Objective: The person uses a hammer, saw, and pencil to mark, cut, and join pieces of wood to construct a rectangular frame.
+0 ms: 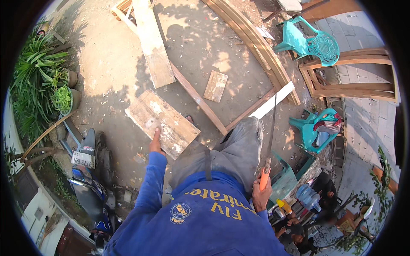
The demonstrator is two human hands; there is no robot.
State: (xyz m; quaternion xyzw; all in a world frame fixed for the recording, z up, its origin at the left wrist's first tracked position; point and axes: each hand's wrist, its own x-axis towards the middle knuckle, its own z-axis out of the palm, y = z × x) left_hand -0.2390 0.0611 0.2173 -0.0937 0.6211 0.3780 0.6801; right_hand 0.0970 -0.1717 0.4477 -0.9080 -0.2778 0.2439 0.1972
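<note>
My left hand [156, 141] grips the near edge of a weathered wooden board [164, 121], its thumb lying on top and the other fingers hidden underneath. Pale stains mark the board, which tilts in front of my left leg; part of a foot shows by its right edge. Beside my right thigh, my right hand [262, 192] is wrapped round the orange handle of what looks like a handsaw [272, 132]. Its long dark blade points away from me, seen nearly edge-on, and crosses a white strip of board [273, 100] near its far end.
A long plank [156, 55] and a narrow timber [198, 98] lie ahead, near a small board [215, 86] on the ground. Long beams [256, 47] curve along the right. Green plastic chairs [307, 40] and wooden frames [352, 72] stand beyond; a motorcycle [87, 183] is left, people lower right.
</note>
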